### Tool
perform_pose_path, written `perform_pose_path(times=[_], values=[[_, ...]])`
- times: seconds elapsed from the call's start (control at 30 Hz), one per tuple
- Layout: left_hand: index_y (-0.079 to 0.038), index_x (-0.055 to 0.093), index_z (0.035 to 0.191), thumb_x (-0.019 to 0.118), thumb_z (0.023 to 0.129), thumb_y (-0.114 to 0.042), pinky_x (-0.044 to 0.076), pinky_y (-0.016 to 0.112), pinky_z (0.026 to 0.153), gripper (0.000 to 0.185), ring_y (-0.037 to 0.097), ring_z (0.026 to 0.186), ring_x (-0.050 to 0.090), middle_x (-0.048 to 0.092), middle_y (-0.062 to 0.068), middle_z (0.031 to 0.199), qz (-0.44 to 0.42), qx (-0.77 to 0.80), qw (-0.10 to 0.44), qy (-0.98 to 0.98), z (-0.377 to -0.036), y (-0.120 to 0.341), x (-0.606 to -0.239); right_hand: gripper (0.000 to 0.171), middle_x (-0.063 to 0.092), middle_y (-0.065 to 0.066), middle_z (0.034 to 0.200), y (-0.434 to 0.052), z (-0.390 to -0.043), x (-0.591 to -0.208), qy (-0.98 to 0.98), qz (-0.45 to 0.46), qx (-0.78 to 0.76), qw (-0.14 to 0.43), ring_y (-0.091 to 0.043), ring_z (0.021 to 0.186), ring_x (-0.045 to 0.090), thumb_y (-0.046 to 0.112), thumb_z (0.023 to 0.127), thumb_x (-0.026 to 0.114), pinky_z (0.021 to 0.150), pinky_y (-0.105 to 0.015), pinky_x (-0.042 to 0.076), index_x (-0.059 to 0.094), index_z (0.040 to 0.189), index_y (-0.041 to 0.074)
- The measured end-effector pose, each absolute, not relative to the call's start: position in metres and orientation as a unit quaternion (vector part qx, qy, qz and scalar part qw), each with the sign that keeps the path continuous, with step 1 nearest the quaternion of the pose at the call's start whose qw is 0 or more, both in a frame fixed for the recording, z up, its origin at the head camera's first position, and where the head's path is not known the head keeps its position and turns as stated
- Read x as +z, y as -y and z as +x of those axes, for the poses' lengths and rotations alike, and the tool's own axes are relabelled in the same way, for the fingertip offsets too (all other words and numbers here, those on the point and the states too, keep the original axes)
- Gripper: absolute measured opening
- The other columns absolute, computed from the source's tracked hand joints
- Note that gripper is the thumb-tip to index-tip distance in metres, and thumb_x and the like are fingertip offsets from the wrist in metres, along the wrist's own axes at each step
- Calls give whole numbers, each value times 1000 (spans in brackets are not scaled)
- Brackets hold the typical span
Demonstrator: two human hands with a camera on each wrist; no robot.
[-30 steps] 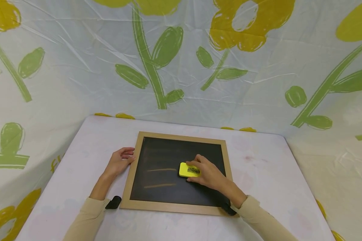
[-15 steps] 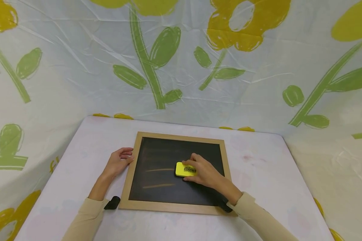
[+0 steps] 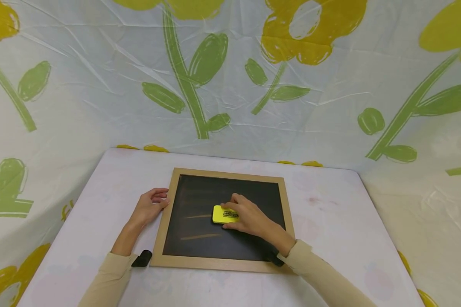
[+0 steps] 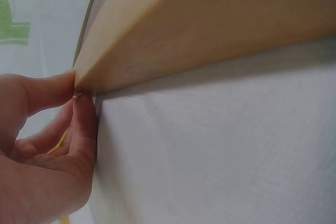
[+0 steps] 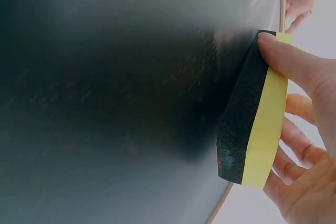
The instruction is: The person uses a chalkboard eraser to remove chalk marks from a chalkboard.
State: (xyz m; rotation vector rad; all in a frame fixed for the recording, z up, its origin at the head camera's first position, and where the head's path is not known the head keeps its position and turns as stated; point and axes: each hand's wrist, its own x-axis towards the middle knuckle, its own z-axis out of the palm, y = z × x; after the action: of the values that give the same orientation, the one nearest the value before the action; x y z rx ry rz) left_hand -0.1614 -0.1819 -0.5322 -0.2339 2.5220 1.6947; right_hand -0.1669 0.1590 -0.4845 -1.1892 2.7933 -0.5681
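Both hands work at a chalkboard (image 3: 199, 200) lying flat on a white table (image 3: 330, 221). Right hand (image 3: 249, 219) grips a yellow eraser (image 3: 223, 214) and holds it against the dark slate near the middle of the board; its fingers curl over the eraser's right part and hide it in the head view, so the black print on top reads only in part. From the right wrist the eraser (image 5: 252, 114) shows a black pad under the yellow top, pinched between thumb and fingers, with the pad's far end cut off behind the thumb tip. Left hand (image 3: 150, 206) rests at the board's left frame (image 3: 166, 215), and the left wrist view shows thumb and a finger pinching the frame's edge (image 4: 199, 24), though the rest of that hand (image 4: 42, 145) is out of frame and blurred. Two faint chalk lines (image 3: 199, 226) lie on the slate left of the eraser; the upper one meets the eraser. Black wrist straps (image 3: 142, 258) peek out at the cuffs of beige sleeves (image 3: 107, 277), the right one mostly hidden. Flower-printed sheeting (image 3: 230, 85) backs the table.
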Motion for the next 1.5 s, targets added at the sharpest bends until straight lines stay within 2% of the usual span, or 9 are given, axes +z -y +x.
perform_pose_path(times=[0.4, 0.77, 1.3, 1.5], values=[[3, 58, 136, 68, 97, -6, 48, 17, 74, 41, 25, 100, 61, 64, 22, 121, -86, 555, 53, -826, -162, 182, -535, 57, 50, -2, 100, -136, -170, -486, -899, -398, -181, 32, -15, 87, 47, 36, 82, 88, 74, -27, 41, 71, 130, 10], [4, 58, 136, 68, 98, -9, 47, 19, 76, 41, 32, 106, 62, 64, 24, 123, -72, 548, 50, -832, -160, 181, -532, 57, 50, -2, 101, -109, -172, -487, -893, -412, -174, 39, -14, 87, 46, 38, 83, 87, 74, -25, 40, 71, 130, 10], [3, 57, 137, 68, 98, -9, 47, 19, 79, 42, 32, 107, 63, 64, 23, 124, -75, 538, 53, -838, -161, 183, -534, 53, 53, -5, 101, -71, -173, -483, -877, -448, -169, 38, -15, 86, 47, 38, 84, 86, 73, -23, 39, 71, 127, 10], [2, 57, 138, 67, 99, -11, 49, 28, 85, 43, 32, 109, 63, 64, 22, 126, -79, 528, 59, -843, -161, 181, -533, 54, 53, -4, 101, -66, -172, -483, -878, -450, -159, 41, -15, 86, 47, 40, 85, 85, 73, -23, 39, 71, 128, 11]])
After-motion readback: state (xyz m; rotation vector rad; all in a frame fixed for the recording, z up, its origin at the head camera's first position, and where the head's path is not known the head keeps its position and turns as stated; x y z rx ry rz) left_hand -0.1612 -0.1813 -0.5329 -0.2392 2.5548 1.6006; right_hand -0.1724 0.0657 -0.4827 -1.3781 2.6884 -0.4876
